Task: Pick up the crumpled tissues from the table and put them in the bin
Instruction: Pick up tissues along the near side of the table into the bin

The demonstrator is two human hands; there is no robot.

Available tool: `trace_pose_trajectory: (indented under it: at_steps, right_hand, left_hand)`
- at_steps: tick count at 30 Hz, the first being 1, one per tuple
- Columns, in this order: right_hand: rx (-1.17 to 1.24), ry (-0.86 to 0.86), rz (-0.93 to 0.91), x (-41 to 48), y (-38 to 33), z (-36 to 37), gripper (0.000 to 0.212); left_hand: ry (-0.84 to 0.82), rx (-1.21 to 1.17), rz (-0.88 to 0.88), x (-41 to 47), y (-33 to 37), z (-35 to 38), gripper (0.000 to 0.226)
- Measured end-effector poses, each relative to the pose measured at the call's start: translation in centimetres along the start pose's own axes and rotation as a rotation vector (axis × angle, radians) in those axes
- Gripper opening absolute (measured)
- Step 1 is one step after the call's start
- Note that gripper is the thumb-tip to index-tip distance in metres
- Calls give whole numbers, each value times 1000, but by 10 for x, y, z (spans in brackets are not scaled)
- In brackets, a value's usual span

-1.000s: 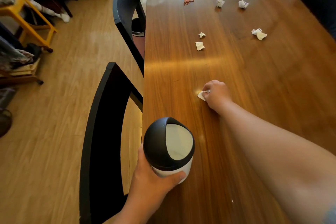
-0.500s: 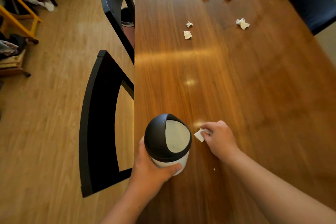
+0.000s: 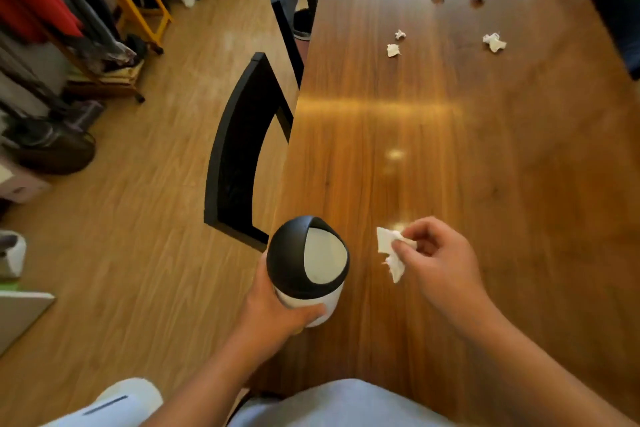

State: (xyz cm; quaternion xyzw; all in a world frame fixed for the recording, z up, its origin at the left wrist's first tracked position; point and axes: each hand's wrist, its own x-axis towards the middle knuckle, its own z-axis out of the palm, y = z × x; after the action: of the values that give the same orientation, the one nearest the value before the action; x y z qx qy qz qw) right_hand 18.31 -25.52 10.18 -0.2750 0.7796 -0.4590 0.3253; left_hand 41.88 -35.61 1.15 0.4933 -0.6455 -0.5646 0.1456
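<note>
The right hand (image 3: 441,262) had the tissue (image 3: 390,250) pinched between thumb and fingertips (image 3: 398,247), most of the paper hanging out leftward. A second earlier that hand was far up the table (image 3: 485,184); now it had drawn back, the tissue just beside the bin (image 3: 308,260). The left hand (image 3: 277,312) gripped the bin's white base. The drop looked next. More tissues (image 3: 393,50) lay far off.

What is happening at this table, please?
A person is clearing crumpled tissues off a long wooden table. The left hand grips a small white bin with a black domed swing lid. The right hand pinches one white crumpled tissue beside the lid, not yet inside. Several more white tissues lie farther along.
</note>
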Motion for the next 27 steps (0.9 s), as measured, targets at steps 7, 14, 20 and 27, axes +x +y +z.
trace_pose_trajectory:
  at_steps: [7, 14, 20, 27]
  right_hand:
    - [269, 261, -716, -47, -98, -32, 20]
    - [-342, -119, -614, -53, -65, 10, 42]
    - [-206, -248, -431, -43, -39, 8, 15]
    - [-480, -588, -19, -35, 53, 74, 6]
  left_hand:
    - [94, 16, 113, -42, 19, 6, 111]
    - [112, -84, 204, -57, 36, 9, 115]
    - [166, -92, 179, -64, 21, -14, 112]
    - [394, -68, -10, -93, -36, -83, 122]
